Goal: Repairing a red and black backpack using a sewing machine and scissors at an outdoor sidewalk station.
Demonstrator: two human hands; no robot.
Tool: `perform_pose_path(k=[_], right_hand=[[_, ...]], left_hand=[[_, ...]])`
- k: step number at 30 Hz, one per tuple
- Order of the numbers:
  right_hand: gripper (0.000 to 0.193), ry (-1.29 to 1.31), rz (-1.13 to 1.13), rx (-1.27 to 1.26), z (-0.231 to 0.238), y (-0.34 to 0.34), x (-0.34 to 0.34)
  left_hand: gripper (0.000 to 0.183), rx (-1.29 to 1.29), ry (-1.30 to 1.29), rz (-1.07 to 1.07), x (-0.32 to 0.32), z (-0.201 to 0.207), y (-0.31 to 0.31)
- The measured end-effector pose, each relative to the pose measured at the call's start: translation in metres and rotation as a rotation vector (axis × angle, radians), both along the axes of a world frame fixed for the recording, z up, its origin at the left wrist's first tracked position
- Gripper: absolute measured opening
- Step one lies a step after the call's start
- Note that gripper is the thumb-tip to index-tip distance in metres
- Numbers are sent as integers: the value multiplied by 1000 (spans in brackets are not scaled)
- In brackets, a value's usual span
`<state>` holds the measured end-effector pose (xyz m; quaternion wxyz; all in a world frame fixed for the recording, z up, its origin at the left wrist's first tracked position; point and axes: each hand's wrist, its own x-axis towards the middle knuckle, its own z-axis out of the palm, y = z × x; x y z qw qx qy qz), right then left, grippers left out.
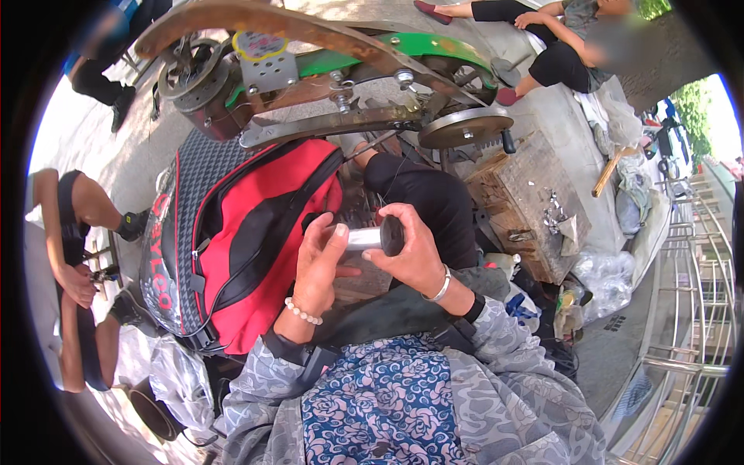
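Between my two hands is a spool of white thread (362, 238) with round black ends. My right hand (416, 256) grips its black right end, thumb below and fingers above. At its left end, the thumb and fingers of my left hand (315, 267) are closed about the spool, partly hiding it. A red and black bag (256, 256) with a chequered grey panel lies to the left, close to my left hand. Beyond my hands stands a hand-cranked shoe-stitching machine (341, 124) with a rusty arm, a green frame and a crank wheel (465, 128).
A worn wooden box (527, 209) with small metal bits on top stands at the right. Clear plastic bags (608, 279) lie past it, before a metal railing (690, 310). One person (74, 263) sits at the left; another (558, 46) sits at the far right.
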<state>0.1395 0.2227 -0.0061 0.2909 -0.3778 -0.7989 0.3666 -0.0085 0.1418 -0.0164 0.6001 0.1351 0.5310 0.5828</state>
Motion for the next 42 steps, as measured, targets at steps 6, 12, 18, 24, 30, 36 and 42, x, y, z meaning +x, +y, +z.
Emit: perform_pose_path(k=[6,12,18,24,30,36,42], right_hand=[[67,222,390,-606,7,11,12],[31,859,48,-1510,-17,97,7],[13,1319,-79,-1465,-66,114,-21],[13,1282,-274,-1379,-103,125,-33],[12,1301,-643,-1300,-121,144,-24],[22,1441,-676,-1283,-139,178,-9],[3,1047,-723,-1211,-127,169,-5]], left_hand=[[33,-16,-124,-138,-25,0,-1],[34,-70,431,-252,-56,36,16],[49,132,1276,-467,-55,29,38],[42,18,1346,-511,-36,1,55],[51,7,1038,-446,-18,-44,72],[38,-78,448,-430,-4,-52,85],[33,-202,106,-419,-20,-36,104]])
